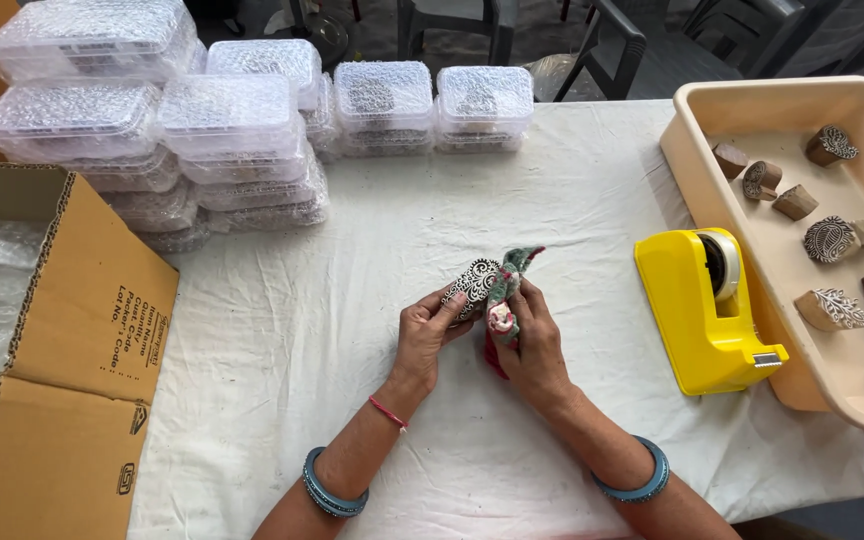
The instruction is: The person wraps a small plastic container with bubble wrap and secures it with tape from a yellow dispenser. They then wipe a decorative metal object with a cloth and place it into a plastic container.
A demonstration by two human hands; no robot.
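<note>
The left hand (430, 330) closed its fingers on a carved wooden block (472, 287), held just above the white-clothed table (352, 250). The right hand (532, 345) gripped a rag (508, 285) against the block. A yellow tape dispenser (697, 315) sat near, beside a beige tray (692, 150) of similar blocks

Craft packing table, stacked plastic boxes (232, 120), tape dispenser (704, 310), cardboard carton (72, 330)

yellow tape dispenser (700, 310), beige tray (694, 150), cardboard box (72, 330), stacked plastic containers (232, 120).
</note>
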